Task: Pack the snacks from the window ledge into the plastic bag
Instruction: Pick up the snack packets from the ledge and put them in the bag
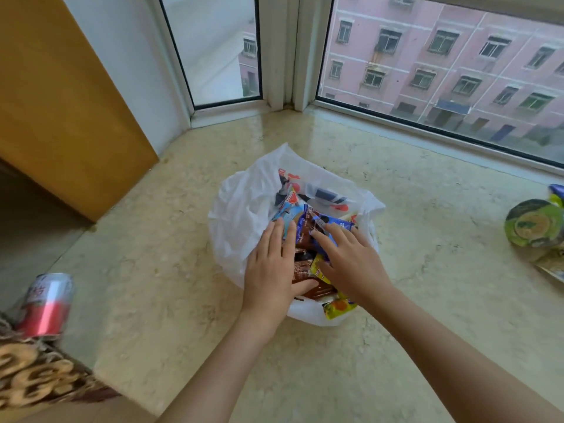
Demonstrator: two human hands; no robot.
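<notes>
Both hands press snacks into the plastic bag

On the window ledge (396, 209), the plastic bag (241, 209) sits centre; left hand (270, 270) and right hand (351, 264) lie flat-fingered, grasping nothing, on snacks (305, 227) inside; a cup (532, 224) at 3 o'clock.

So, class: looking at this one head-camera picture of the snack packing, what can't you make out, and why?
- Snacks deep in the plastic bag: hidden by the left hand, right hand and top packets.
- Green round pack: cut off by the right edge.
- Red can: label blurred.
- Patterned item at lower left: cut off by the frame edge.
- Yellow packet: print too small to read.
</notes>
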